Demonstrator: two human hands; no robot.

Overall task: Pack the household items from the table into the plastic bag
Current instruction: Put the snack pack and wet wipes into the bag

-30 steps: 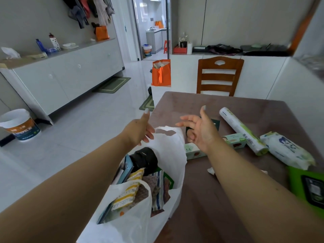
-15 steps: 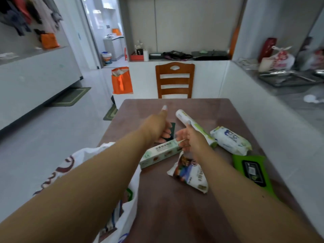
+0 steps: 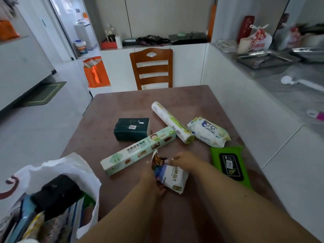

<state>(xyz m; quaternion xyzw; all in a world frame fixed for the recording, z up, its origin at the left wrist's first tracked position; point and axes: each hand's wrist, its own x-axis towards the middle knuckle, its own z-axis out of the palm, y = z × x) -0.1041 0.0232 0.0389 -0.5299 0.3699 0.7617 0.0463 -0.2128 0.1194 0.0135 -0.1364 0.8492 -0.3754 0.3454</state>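
A white salt packet (image 3: 172,176) with a colourful end lies near the front of the brown table (image 3: 112,106). My left hand (image 3: 154,181) grips its left side and my right hand (image 3: 184,162) pinches its top edge. Around it lie a long pale-green foil box (image 3: 138,152), a dark green tissue pack (image 3: 132,131), a white and green roll (image 3: 172,121), a white wipes pack (image 3: 208,135) and a green wipes pack (image 3: 228,163). The white plastic bag (image 3: 70,169) stands open at the table's left front corner, holding several items.
A wooden chair (image 3: 152,67) stands at the table's far end. An orange bag (image 3: 95,72) sits on the floor to the left. A white wall and grey counter (image 3: 289,88) with metal trays run along the right side.
The view swung from the bag to the table. Both hands drew back from the far items and closed on the salt packet near the front.
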